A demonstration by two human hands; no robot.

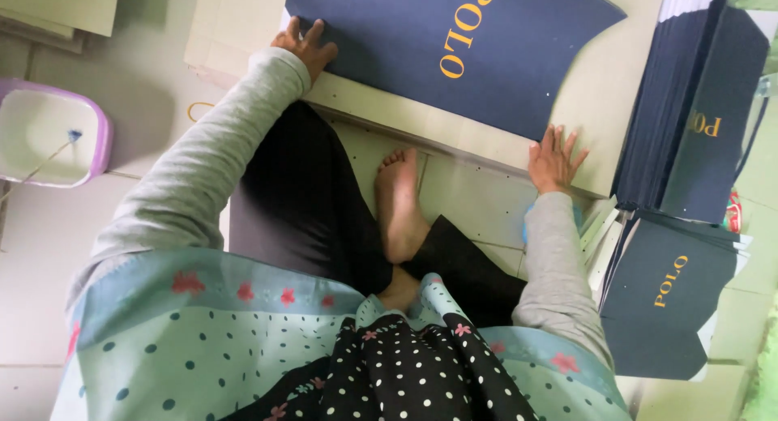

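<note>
1. On the tiled floor, a seated person pressed a dark blue printed card sheet flat on a pale board.
2. Left hand lay open, fingers spread, on the sheet's far-left corner.
3. Right hand rested open on the board, just beside the sheet's near edge.
4. Even pressure from both palms would likely keep the sheet square.
5. Stacks of blue sheets stood at right; a purple basin sat at left.

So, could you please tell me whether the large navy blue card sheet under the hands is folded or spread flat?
Spread flat: the navy sheet lies unfolded on the pale board.
</note>
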